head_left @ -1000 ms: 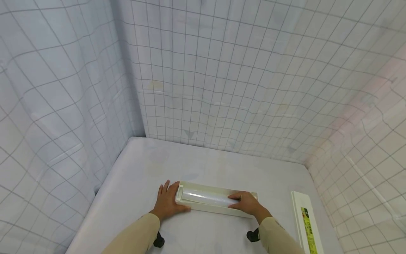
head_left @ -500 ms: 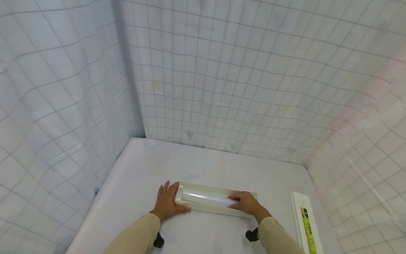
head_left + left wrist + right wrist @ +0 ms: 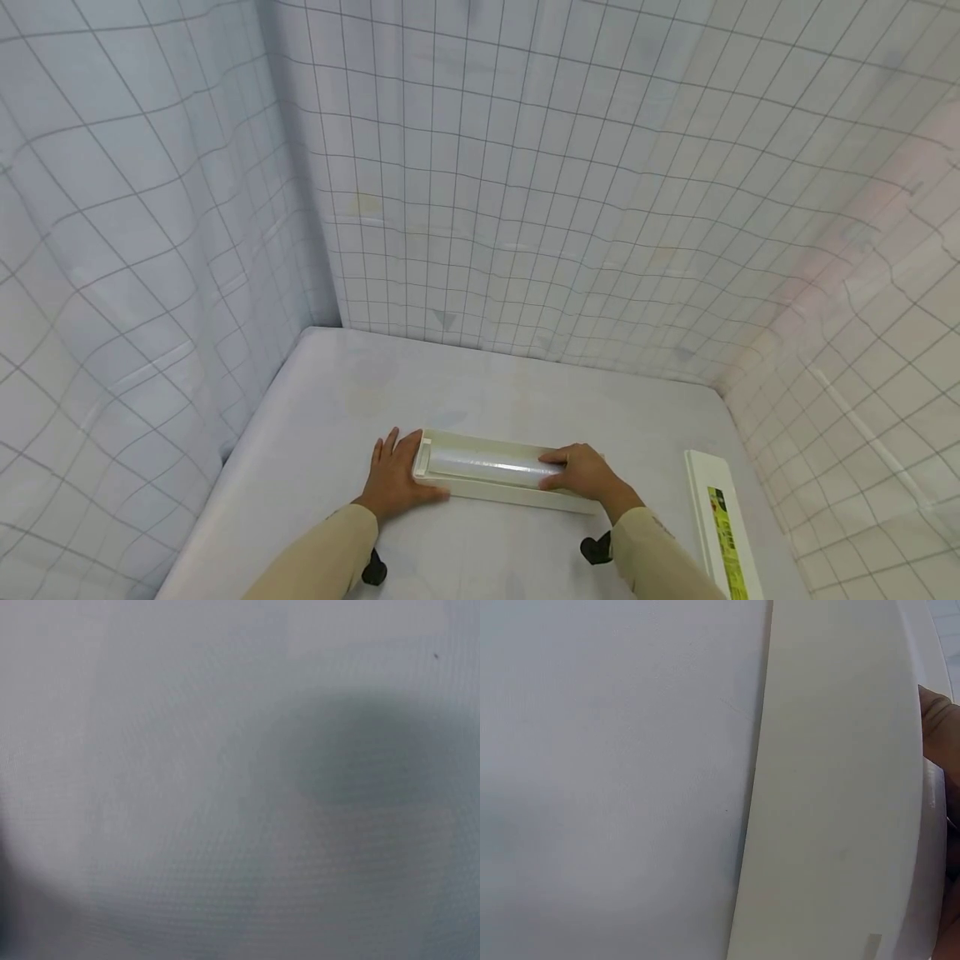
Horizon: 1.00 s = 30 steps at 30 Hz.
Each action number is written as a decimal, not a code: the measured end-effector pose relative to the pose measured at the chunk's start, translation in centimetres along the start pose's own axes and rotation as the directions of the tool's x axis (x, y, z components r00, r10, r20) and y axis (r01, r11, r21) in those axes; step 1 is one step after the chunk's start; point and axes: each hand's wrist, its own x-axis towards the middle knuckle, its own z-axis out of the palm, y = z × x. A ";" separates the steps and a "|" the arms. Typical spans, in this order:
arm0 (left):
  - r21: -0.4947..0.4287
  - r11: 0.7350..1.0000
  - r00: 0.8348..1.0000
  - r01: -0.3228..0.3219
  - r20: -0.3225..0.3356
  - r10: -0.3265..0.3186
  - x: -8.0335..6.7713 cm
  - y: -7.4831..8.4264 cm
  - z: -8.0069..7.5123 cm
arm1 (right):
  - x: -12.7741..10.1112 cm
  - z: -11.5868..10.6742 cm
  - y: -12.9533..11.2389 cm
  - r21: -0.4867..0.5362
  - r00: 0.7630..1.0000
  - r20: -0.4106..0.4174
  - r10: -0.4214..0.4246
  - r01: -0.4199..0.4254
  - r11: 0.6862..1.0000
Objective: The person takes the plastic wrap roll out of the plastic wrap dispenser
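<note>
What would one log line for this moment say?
left hand: flat beside tray end | right hand: resting on wrap roll | lid: lying at right

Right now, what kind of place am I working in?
Likely a makeshift recording booth: grid-lined white sheets hang on three sides of a white-covered table. On it sit only a roll in a cream tray and a flat white box.

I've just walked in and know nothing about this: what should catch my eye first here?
Two hands on a long cream tray holding a clear film roll, near the front of a white table. The left hand lies flat at the tray's left end, and the right hand rests on the roll's right end. A white box with a green label lies to the right, and grid-patterned sheets hang all around.
</note>
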 end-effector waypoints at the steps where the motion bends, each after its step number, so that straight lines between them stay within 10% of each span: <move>1: -0.002 1.000 1.000 -0.002 0.000 0.002 0.0 0.0 0.0 | 0.0 -0.1 0.0 0.005 1.000 -0.001 0.002 -0.002 1.000; 30: -0.013 1.000 1.000 0.012 0.005 -0.012 0.1 0.3 -0.2 | -2.2 -5.1 -0.8 0.098 0.990 -0.081 0.116 -0.108 0.989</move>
